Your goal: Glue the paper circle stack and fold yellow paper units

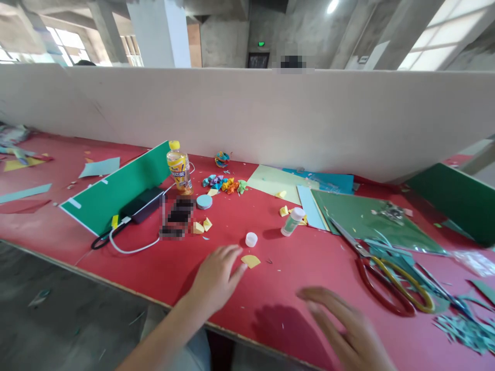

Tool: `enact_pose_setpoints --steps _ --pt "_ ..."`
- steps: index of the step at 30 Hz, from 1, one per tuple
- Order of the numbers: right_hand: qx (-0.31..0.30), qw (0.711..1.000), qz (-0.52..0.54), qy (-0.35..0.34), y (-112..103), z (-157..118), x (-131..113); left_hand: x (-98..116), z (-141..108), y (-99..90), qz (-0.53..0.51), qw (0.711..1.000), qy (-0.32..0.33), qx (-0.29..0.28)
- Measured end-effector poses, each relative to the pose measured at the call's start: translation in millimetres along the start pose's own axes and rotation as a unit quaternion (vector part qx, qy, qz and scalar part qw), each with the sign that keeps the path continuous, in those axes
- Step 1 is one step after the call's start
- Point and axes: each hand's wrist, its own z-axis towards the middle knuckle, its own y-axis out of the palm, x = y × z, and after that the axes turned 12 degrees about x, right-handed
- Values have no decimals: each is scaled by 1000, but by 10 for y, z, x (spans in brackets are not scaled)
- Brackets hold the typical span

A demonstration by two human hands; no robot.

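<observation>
over red tabletop (147,268) | left hand (218,273) spread beside yellow wedge (251,261) | right hand (340,327) apart, lifted

Bottle label (178,168), green sign (261,44) — too small to read

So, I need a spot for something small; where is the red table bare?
Mostly bare red tabletop shows between the yellow paper piece and the large scissors, beyond the right hand, and again between the left hand and the white cable. It is crowded on the far right, among teal scraps, and around the drink bottle.
</observation>
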Motion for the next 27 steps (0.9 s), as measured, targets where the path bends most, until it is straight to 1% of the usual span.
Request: enact_pose_setpoints --steps 1,2,4,6,7,9,11,12,14,16,17,18,20,23,25,27 --pt "-25 1000 1 -10 127 245 -120 -70 99 -2 41 999 0 18" --pt "-49 999 -9 -17 248 468 -222 -116 175 22 60 998 13 19" --pt "-69 995 -57 -54 444 805 -342 -161 266 117 57 997 39 20" --pt "-115 988 -70 -75 548 976 -347 -184 309 208 18 999 46 17" --pt "-134 987 -56 -71 564 1009 -320 -198 328 237 -12 999 38 10" --pt "-159 987 8 -31 545 1009 -246 -231 372 254 -98 995 -2 -25" --pt "-162 981 102 35 501 974 -190 -252 429 243 -203 977 -49 -51" --pt "-159 973 154 67 483 959 -174 -250 457 236 -250 964 -67 -53" --pt "-151 950 250 113 469 941 -158 -215 491 232 -318 944 -82 -32" --pt "-137 934 300 136 486 936 -139 -148 485 231 -335 939 -72 -4" --pt "-128 934 305 137 504 933 -124 -110 466 227 -331 942 -61 4" --pt "-116 937 303 128 524 927 -105 -75 441 221 -325 944 -47 7" --pt "-88 949 291 84 572 902 -64 -24 383 201 -315 949 -28 -14" --pt "-58 960 275 2 648 835 -28 -28 322 186 -276 960 -30 -45" --pt "-64 964 255 -34 684 789 -32 -72 300 197 -220 974 -39 -45" --pt "-94 967 224 -78 695 756 -53 -118 277 219 -139 989 -28 -44"
